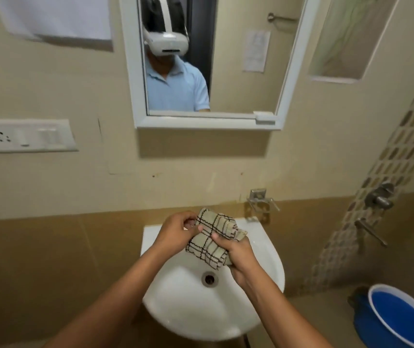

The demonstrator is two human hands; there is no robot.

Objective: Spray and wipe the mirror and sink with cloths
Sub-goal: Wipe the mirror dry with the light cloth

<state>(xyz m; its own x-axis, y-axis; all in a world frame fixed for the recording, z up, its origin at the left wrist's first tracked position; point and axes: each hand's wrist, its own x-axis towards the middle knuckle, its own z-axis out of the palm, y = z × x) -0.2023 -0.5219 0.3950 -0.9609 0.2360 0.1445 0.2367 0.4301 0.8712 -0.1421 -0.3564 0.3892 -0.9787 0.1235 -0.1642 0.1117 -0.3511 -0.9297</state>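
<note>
Head view: a person stands at a wall-mounted basin, both bare hands raised over it
Cloth: a beige checked cloth (213, 237), bunched and folded, is held in the air above the far half of the sink, in front of the brown tile band
Left hand: the left hand (175, 231) curls its fingers at the cloth's left edge, thumb and fingertips pinching the fabric
Right hand: the right hand (236, 252) grips the cloth's near right part, thumb laid across the top, fingers wrapped underneath
Sink: the white sink (263, 267) juts from the wall below the hands, its metal drain (209, 278) bare at the middle of the bowl
Mirror: the white-framed mirror (238, 71) hangs on the far wall above the sink, reflecting a person in a light blue polo shirt and white headset
Surroundings: a switch plate (25, 135) sits on the wall at left, a metal holder (261, 199) just right of the cloth, a blue bucket (399, 320) on the floor near right
</note>
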